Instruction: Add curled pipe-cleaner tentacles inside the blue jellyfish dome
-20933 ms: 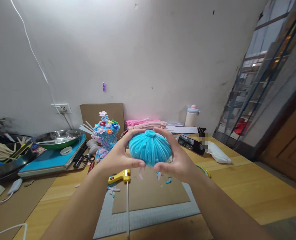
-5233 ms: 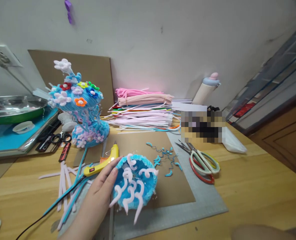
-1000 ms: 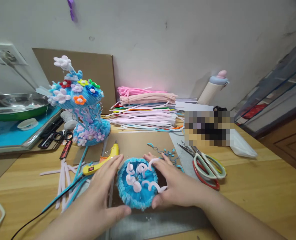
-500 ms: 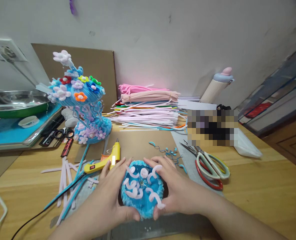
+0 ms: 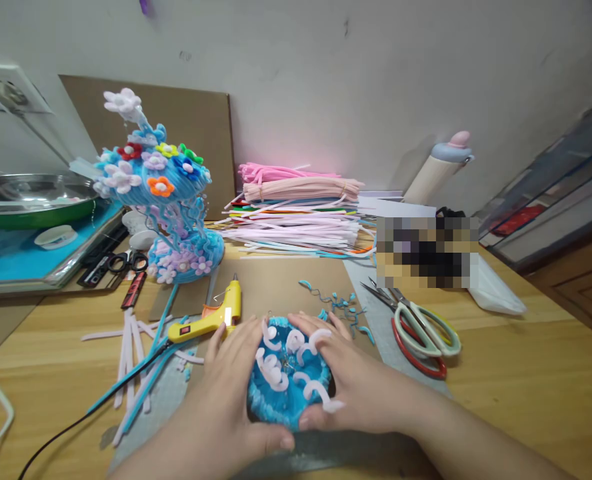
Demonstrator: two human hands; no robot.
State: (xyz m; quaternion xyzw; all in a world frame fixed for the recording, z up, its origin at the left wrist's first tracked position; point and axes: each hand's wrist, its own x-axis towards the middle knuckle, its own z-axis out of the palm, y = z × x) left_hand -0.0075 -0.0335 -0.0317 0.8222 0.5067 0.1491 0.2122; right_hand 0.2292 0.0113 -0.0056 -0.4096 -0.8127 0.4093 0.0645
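Observation:
Between my two hands is a round blue fuzzy piece with several curled pale pink strips standing on it. My left hand wraps its left side, the thumb along the near edge. Around the right side curve the fingers of my right hand, its thumb at the near rim. A yellow glue gun lies just beyond my left fingers. Short blue-tipped wire pieces are scattered on the cardboard past my right hand.
A blue flowered pipe-cleaner ornament stands at the back left. Bundled pipe cleaners lie by the wall. Scissors rest on the right. Loose pink strips and the glue gun's cord are on the left, with a metal bowl behind.
The blue piece has shifted slightly right and tilted between my hands, and its pink curls have moved with it. My left hand has moved a little to the right.

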